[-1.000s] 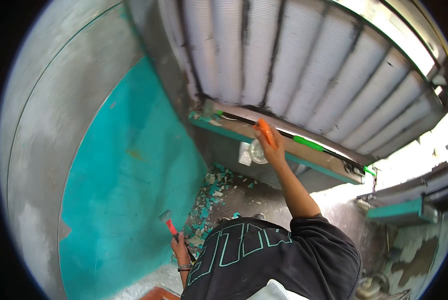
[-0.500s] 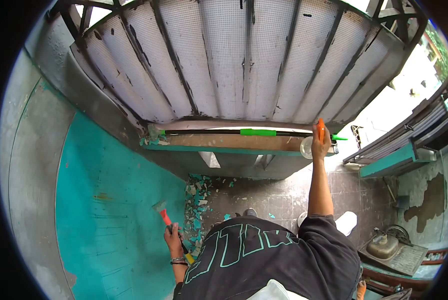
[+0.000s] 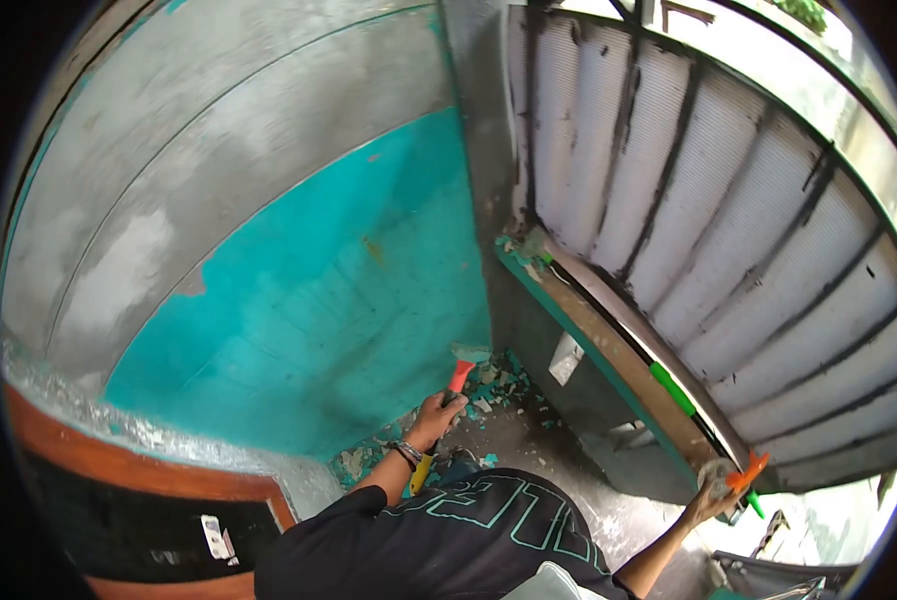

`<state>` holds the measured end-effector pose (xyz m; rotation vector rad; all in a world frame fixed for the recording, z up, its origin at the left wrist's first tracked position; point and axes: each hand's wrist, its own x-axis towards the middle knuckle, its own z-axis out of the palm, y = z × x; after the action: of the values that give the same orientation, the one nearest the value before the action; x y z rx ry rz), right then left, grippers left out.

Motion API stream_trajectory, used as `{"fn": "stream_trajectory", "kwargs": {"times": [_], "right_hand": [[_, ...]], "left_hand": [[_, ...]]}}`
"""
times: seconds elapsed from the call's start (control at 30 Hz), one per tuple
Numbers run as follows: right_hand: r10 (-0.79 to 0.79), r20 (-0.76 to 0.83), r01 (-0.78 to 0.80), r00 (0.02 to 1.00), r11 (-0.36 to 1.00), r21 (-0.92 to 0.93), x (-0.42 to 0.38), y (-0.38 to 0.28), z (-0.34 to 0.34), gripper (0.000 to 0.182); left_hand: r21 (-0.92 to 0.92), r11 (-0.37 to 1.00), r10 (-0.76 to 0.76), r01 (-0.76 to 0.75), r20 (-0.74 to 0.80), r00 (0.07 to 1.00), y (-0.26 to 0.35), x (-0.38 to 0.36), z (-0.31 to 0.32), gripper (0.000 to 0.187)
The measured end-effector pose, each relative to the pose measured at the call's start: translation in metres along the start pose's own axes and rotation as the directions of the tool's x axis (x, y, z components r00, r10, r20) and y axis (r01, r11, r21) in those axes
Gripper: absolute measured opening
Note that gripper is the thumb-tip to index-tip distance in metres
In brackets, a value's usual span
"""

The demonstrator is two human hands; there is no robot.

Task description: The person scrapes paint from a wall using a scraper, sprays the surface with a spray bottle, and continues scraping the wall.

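My left hand [image 3: 432, 420] is closed around the handle of a scraper [image 3: 460, 376] with a red neck and a yellow end. Its wide blade points away from me, overlapping the foot of the turquoise wall [image 3: 328, 310] in this view. At the right, my right hand [image 3: 708, 502] grips a spray bottle with an orange head [image 3: 747, 474] and a clear body, at the near end of the ledge [image 3: 608, 345]. Along that ledge lies a black pole with a green grip [image 3: 673, 388].
Chips of peeled paint [image 3: 488, 390] litter the floor at the wall's foot. Beyond the ledge stands a barred panel [image 3: 708, 190] with pale sheeting. An orange-framed dark board [image 3: 148, 530] is at the lower left, below the bare grey wall [image 3: 218, 130].
My view has turned left, bringing more of the turquoise and grey wall in and shifting the ledge rightward. Both hands keep hold of the scraper and the spray bottle.
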<state>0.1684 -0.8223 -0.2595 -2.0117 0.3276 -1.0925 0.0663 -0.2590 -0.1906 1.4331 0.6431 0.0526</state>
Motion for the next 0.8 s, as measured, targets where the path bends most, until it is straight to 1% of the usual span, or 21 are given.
{"fn": "stream_trajectory", "kwargs": {"times": [0.1, 0.13, 0.2, 0.23, 0.27, 0.3, 0.33, 0.37, 0.4, 0.43, 0.47, 0.5, 0.53, 0.57, 0.6, 0.63, 0.67, 0.7, 0.73, 0.77, 0.8], "right_hand": [[0.042, 0.080, -0.036, 0.996, 0.997, -0.071, -0.013, 0.015, -0.004, 0.098], [-0.004, 0.077, 0.014, 0.997, 0.990, -0.140, -0.016, 0.017, -0.006, 0.096], [-0.024, -0.043, 0.021, 0.999, 0.997, -0.072, -0.025, -0.006, -0.007, 0.088], [0.038, -0.089, -0.048, 0.995, 0.992, -0.113, -0.035, -0.009, -0.010, 0.081], [0.098, -0.140, -0.119, 0.985, 0.981, -0.150, -0.048, -0.016, -0.011, 0.074], [0.216, -0.028, -0.217, 0.976, 0.971, -0.100, -0.066, -0.031, -0.010, 0.067], [0.323, 0.091, -0.318, 0.942, 0.946, -0.066, -0.085, -0.048, -0.010, 0.060], [0.276, 0.259, -0.286, 0.926, 0.958, 0.001, -0.100, -0.074, -0.006, 0.055], [0.217, 0.413, -0.268, 0.884, 0.961, 0.068, -0.110, -0.103, 0.002, 0.050], [0.210, 0.590, -0.360, 0.779, 0.921, 0.147, -0.122, -0.117, 0.018, 0.047], [0.174, 0.739, -0.461, 0.651, 0.864, 0.203, -0.132, -0.135, 0.038, 0.044], [0.092, 0.896, -0.519, 0.434, 0.839, 0.165, -0.124, -0.183, 0.054, 0.042], [-0.056, 0.956, -0.543, 0.286, 0.813, 0.210, -0.126, -0.209, 0.078, 0.044], [-0.191, 0.961, -0.460, 0.202, 0.847, 0.265, -0.127, -0.235, 0.105, 0.052], [-0.319, 0.916, -0.518, 0.245, 0.756, 0.402, -0.130, -0.271, 0.126, 0.059], [-0.352, 0.906, -0.561, 0.233, 0.713, 0.421, -0.127, -0.303, 0.146, 0.059], [-0.386, 0.893, -0.600, 0.230, 0.666, 0.442, -0.123, -0.331, 0.166, 0.059], [-0.405, 0.876, -0.609, 0.263, 0.634, 0.476, -0.125, -0.357, 0.189, 0.058], [-0.421, 0.857, -0.616, 0.299, 0.601, 0.510, -0.128, -0.381, 0.209, 0.057], [-0.404, 0.880, -0.652, 0.251, 0.602, 0.462, -0.127, -0.410, 0.223, 0.053], [-0.385, 0.901, -0.687, 0.199, 0.601, 0.409, -0.131, -0.435, 0.231, 0.049]], "left_hand": [[0.030, 1.000, -0.007, 0.007, 0.005, 1.000, 0.002, -0.002, 0.000, 0.027], [0.024, 1.000, -0.001, 0.001, -0.020, 1.000, 0.004, -0.002, 0.000, 0.027], [0.000, 0.998, 0.059, -0.059, -0.019, 0.998, 0.011, -0.005, 0.000, 0.028], [-0.022, 0.993, 0.112, -0.113, -0.037, 0.993, 0.011, -0.003, 0.000, 0.031], [-0.029, 0.992, 0.117, -0.119, -0.058, 0.991, 0.015, -0.002, -0.001, 0.031], [-0.118, 0.979, 0.158, -0.167, -0.087, 0.984, 0.019, -0.001, -0.002, 0.031], [-0.203, 0.955, 0.195, -0.216, -0.118, 0.974, 0.023, 0.001, -0.003, 0.032], [-0.204, 0.954, 0.194, -0.218, -0.131, 0.972, 0.032, 0.003, -0.003, 0.032], [-0.199, 0.940, 0.249, -0.276, -0.152, 0.957, 0.044, 0.004, -0.001, 0.032], [-0.191, 0.926, 0.298, -0.327, -0.165, 0.940, 0.054, 0.007, 0.001, 0.032], [-0.189, 0.913, 0.330, -0.361, -0.179, 0.927, 0.062, 0.014, 0.004, 0.031], [-0.189, 0.896, 0.367, -0.401, -0.193, 0.910, 0.073, 0.024, 0.008, 0.031], [-0.190, 0.897, 0.366, -0.399, -0.185, 0.912, 0.089, 0.032, 0.013, 0.031], [-0.143, 0.890, 0.411, -0.432, -0.155, 0.898, 0.108, 0.035, 0.018, 0.029], [-0.097, 0.880, 0.454, -0.465, -0.115, 0.883, 0.124, 0.036, 0.020, 0.027], [-0.098, 0.881, 0.455, -0.463, -0.094, 0.885, 0.136, 0.035, 0.018, 0.027], [0.077, 0.877, 0.477, -0.475, -0.020, 0.879, 0.148, 0.035, 0.014, 0.025], [0.248, 0.836, 0.491, -0.489, 0.059, 0.869, 0.156, 0.037, 0.010, 0.024], [0.248, 0.830, 0.493, -0.499, 0.090, 0.865, 0.158, 0.040, 0.005, 0.024], [0.475, 0.640, 0.629, -0.603, 0.125, 0.767, 0.156, 0.040, -0.002, 0.025], [0.657, 0.389, 0.735, -0.645, 0.200, 0.648, 0.152, 0.038, -0.011, 0.028]]}}
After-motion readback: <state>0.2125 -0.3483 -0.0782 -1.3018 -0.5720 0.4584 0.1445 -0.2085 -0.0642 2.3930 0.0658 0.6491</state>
